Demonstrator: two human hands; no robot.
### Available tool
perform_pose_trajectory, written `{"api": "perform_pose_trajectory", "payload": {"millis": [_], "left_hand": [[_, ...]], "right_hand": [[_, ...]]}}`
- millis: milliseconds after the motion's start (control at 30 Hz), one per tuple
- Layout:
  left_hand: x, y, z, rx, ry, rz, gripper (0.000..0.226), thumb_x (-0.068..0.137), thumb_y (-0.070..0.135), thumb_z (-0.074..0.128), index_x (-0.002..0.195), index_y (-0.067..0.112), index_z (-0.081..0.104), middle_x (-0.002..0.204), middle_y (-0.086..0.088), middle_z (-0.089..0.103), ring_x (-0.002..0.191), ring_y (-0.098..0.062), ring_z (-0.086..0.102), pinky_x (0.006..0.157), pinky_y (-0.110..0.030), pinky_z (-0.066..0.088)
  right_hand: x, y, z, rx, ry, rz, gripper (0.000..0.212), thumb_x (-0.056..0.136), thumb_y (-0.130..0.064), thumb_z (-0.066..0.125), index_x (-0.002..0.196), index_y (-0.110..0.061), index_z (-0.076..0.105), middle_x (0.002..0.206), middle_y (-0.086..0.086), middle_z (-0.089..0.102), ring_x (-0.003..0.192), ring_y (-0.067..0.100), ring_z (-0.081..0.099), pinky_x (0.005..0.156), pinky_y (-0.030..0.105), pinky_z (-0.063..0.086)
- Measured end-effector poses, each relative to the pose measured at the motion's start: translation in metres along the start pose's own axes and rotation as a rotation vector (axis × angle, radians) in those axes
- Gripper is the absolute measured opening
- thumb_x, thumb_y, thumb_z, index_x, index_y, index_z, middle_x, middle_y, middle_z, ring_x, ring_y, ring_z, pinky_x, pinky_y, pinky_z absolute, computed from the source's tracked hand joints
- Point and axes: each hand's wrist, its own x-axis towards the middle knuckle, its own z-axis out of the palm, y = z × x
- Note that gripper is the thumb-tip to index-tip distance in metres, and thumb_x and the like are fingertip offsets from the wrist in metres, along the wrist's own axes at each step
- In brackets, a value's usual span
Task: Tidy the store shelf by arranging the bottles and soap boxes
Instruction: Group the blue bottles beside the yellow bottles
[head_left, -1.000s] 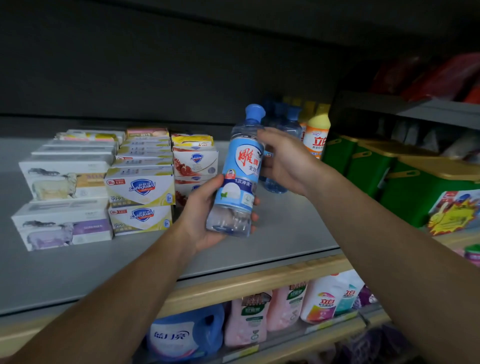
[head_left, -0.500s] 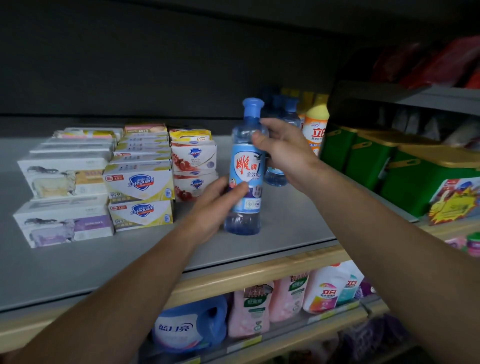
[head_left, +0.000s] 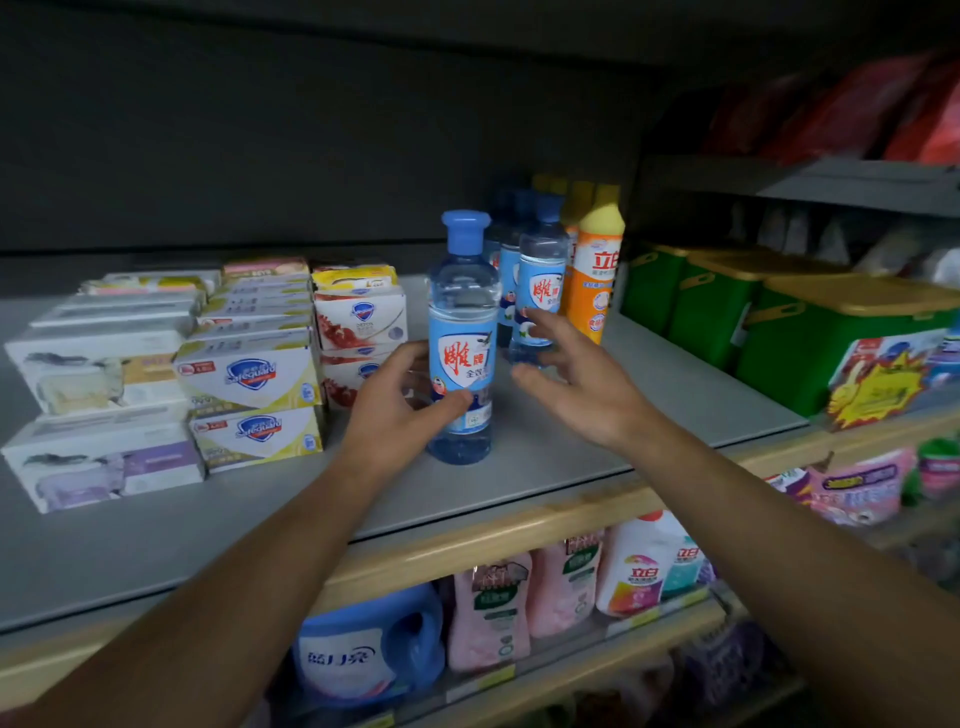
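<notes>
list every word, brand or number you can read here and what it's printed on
"Safeguard": upper yellow-and-white soap box and the lower soap box.
"雕牌": front blue-capped bottle; the bottle behind it shows "雕".
"立白": orange bottle and the white detergent bottle on the shelf below.
Red price tags, small print, the grey-white boxes, the blue jug and the yellow starburst sign are too blurred to read.

The left hand (head_left: 400, 410) covers the lower left of the front bottle (head_left: 461, 338), and its fingers behind the bottle are hidden. At mid-frame the right hand (head_left: 576, 379) masks the foot of the second bottle (head_left: 540, 280), and the bottles behind it are too dark to count. The red bags (head_left: 857, 109), upper right, are blurred, perhaps snack packs, and the frame's right edge cuts them.
</notes>
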Motion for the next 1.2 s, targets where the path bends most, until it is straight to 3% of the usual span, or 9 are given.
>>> {"api": "perform_pose_trajectory", "payload": {"millis": [133, 300, 400, 500, 733, 800, 900, 1033, 1200], "left_hand": [[0.000, -0.002, 0.003, 0.077, 0.043, 0.025, 0.044, 0.078, 0.020, 0.077, 0.118, 0.026, 0.058, 0.105, 0.019, 0.066, 0.088, 0.003, 0.061, 0.069, -0.014, 0.050], [-0.001, 0.000, 0.013, 0.137, 0.063, 0.035, 0.045, 0.079, 0.022, 0.077, 0.121, 0.023, 0.058, 0.103, 0.023, 0.063, 0.090, 0.011, 0.060, 0.066, -0.006, 0.048], [0.004, 0.003, 0.022, 0.207, 0.028, 0.049, 0.044, 0.082, 0.024, 0.075, 0.122, 0.018, 0.059, 0.106, 0.014, 0.067, 0.091, 0.011, 0.061, 0.070, -0.005, 0.048], [0.013, 0.009, 0.038, 0.298, -0.014, 0.050, 0.050, 0.083, 0.030, 0.074, 0.128, 0.016, 0.058, 0.114, 0.005, 0.069, 0.095, -0.005, 0.066, 0.082, -0.022, 0.053], [0.051, 0.012, 0.096, 0.350, 0.006, 0.016, 0.048, 0.082, 0.032, 0.075, 0.123, 0.015, 0.060, 0.113, -0.002, 0.071, 0.092, -0.012, 0.069, 0.088, -0.034, 0.056], [0.061, 0.010, 0.110, 0.338, 0.025, 0.008, 0.048, 0.081, 0.032, 0.075, 0.123, 0.015, 0.059, 0.112, -0.001, 0.071, 0.090, -0.012, 0.069, 0.084, -0.029, 0.057], [0.073, 0.007, 0.126, 0.335, 0.061, -0.002, 0.049, 0.080, 0.033, 0.076, 0.121, 0.017, 0.058, 0.108, 0.002, 0.071, 0.081, -0.005, 0.066, 0.066, -0.004, 0.047], [0.085, 0.004, 0.138, 0.387, 0.072, -0.021, 0.047, 0.081, 0.035, 0.075, 0.121, 0.014, 0.058, 0.114, -0.002, 0.070, 0.095, -0.015, 0.068, 0.082, -0.025, 0.054], [0.093, 0.003, 0.144, 0.428, 0.090, -0.024, 0.045, 0.084, 0.035, 0.072, 0.122, 0.013, 0.060, 0.117, -0.003, 0.069, 0.100, -0.017, 0.066, 0.081, -0.023, 0.048]], "right_hand": [[-0.025, 0.055, -0.033, -0.426, -0.024, 0.225, 0.060, 0.095, -0.052, 0.050, 0.148, -0.025, 0.040, 0.151, 0.004, 0.042, 0.136, 0.024, 0.042, 0.111, 0.035, 0.034], [-0.040, 0.087, -0.039, -0.674, -0.055, 0.315, 0.054, 0.094, -0.060, 0.041, 0.135, -0.027, 0.053, 0.135, 0.003, 0.054, 0.124, 0.027, 0.050, 0.102, 0.036, 0.041], [-0.038, 0.088, -0.035, -0.691, -0.027, 0.305, 0.054, 0.092, -0.059, 0.038, 0.134, -0.029, 0.052, 0.135, 0.002, 0.054, 0.125, 0.027, 0.049, 0.102, 0.036, 0.040], [-0.039, 0.090, -0.036, -0.702, -0.027, 0.304, 0.055, 0.091, -0.059, 0.036, 0.133, -0.028, 0.052, 0.134, 0.002, 0.053, 0.124, 0.027, 0.048, 0.102, 0.037, 0.039], [-0.040, 0.089, -0.037, -0.705, -0.031, 0.291, 0.054, 0.092, -0.056, 0.036, 0.134, -0.025, 0.051, 0.137, 0.003, 0.051, 0.128, 0.027, 0.044, 0.104, 0.038, 0.036], [-0.041, 0.088, -0.037, -0.695, -0.029, 0.291, 0.054, 0.092, -0.055, 0.036, 0.134, -0.025, 0.051, 0.137, 0.002, 0.051, 0.129, 0.027, 0.043, 0.105, 0.039, 0.035], [-0.041, 0.087, -0.038, -0.698, -0.027, 0.282, 0.053, 0.092, -0.054, 0.036, 0.133, -0.024, 0.051, 0.136, 0.003, 0.052, 0.128, 0.027, 0.043, 0.105, 0.040, 0.034], [-0.042, 0.086, -0.039, -0.691, -0.033, 0.285, 0.054, 0.092, -0.054, 0.035, 0.135, -0.024, 0.049, 0.138, 0.002, 0.050, 0.130, 0.028, 0.041, 0.108, 0.042, 0.034], [-0.042, 0.085, -0.039, -0.686, -0.040, 0.283, 0.053, 0.093, -0.054, 0.035, 0.135, -0.024, 0.049, 0.137, 0.002, 0.050, 0.129, 0.027, 0.041, 0.107, 0.042, 0.033]]}}
